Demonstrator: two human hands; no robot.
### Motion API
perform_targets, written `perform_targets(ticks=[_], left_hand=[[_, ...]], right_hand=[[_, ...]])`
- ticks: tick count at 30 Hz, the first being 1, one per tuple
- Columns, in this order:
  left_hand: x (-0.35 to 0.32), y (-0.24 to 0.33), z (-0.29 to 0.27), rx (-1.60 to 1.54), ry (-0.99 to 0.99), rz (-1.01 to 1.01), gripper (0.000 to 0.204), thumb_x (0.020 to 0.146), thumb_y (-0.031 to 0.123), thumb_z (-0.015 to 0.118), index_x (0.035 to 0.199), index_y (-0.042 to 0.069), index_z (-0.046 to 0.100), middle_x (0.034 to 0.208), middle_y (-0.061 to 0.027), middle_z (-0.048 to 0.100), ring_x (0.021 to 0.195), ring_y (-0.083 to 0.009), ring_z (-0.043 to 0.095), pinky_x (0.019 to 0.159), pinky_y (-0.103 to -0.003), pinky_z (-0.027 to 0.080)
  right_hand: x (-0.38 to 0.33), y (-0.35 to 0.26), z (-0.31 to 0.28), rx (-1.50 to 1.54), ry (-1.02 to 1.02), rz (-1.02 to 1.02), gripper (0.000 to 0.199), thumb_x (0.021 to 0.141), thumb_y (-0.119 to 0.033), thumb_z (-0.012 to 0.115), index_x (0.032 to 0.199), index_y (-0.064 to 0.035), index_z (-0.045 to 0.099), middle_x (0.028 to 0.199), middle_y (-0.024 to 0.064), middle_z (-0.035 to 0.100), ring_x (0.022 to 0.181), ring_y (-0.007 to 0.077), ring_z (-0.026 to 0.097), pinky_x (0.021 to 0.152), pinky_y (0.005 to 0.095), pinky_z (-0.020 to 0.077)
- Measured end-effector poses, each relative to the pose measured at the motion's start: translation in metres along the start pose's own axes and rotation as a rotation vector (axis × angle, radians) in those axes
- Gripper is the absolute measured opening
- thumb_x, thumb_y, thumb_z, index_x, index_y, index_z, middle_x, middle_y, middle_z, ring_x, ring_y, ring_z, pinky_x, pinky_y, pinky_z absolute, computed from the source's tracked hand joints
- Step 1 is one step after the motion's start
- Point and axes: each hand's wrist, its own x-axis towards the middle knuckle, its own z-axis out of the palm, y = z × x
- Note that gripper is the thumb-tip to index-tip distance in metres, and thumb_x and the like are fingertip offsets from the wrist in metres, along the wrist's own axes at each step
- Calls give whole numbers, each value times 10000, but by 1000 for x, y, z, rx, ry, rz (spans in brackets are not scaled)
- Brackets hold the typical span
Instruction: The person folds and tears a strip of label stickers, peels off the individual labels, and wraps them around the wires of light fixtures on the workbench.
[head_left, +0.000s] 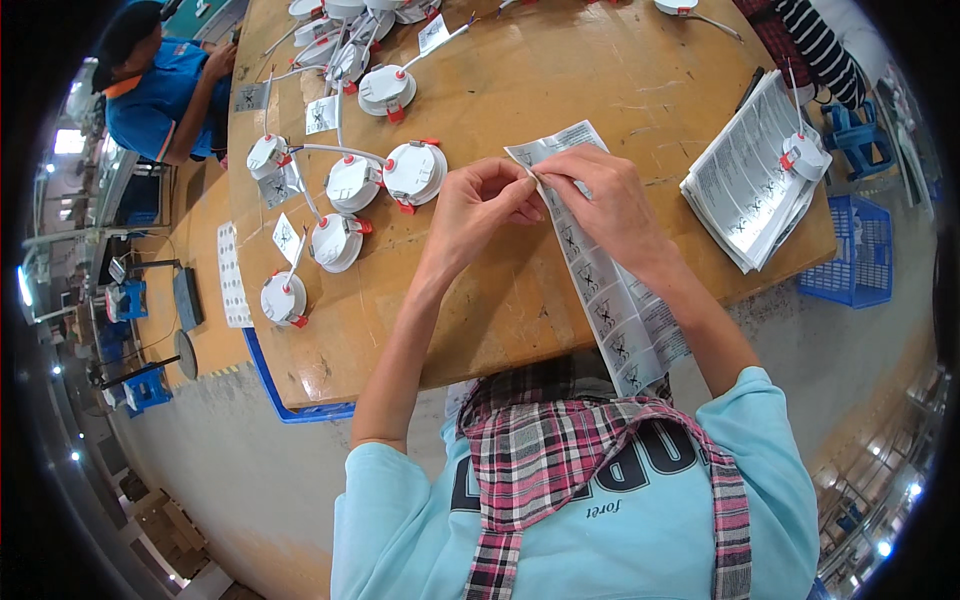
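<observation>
Label strip (600,312), edge pinched by left hand (480,212) and right hand (610,205), presumably for steadiness; white lamps (415,172) are set left of it, seemingly for reach.

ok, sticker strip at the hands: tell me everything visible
The sticker strip is long, pale and paper-like, with dark printed marks. It slants across the table and over the near edge, toward the apron; contact there is unclear. The left hand and right hand pinch at its left edge, near the far end.
</observation>
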Motion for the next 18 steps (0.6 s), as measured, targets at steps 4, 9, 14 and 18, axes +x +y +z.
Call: perform_targets(ticks=[4, 9, 14, 18], left_hand=[[0, -8, 2, -11, 31, 13, 158, 931, 121, 575, 911, -30, 620, 823, -85, 674, 735, -118, 650, 684, -246, 548], [-1, -7, 4, -68, 32, -5, 188, 919, 140, 580, 922, -42, 629, 825, -97, 667, 742, -128, 646, 697, -255, 548], [-3, -1, 8, -28, 72, -49, 204, 914, 144, 583, 907, -54, 631, 823, -112, 671, 730, -142, 654, 702, -263, 552], [-3, -1, 5, -41, 60, -50, 196, 911, 139, 584, 902, -51, 630, 823, -119, 677, 719, -147, 660, 702, -261, 554]], right_hand=[[-1, 0, 2, 14, -13, 45, 135, 855, -76, 612, 927, 14, 682, 904, 162, 673, 838, 298, 643, 754, 371, 507], [-2, 1, 2, 41, -29, 83, 134, 852, -76, 613, 923, 13, 684, 901, 164, 673, 837, 300, 642, 764, 371, 503], [-4, -2, 3, 20, -25, 65, 130, 850, -78, 615, 921, 10, 681, 894, 156, 666, 839, 300, 634, 765, 373, 499], [-6, -5, 4, -18, 4, 20, 126, 852, -74, 612, 923, 8, 676, 900, 151, 658, 850, 304, 625, 765, 376, 497]])
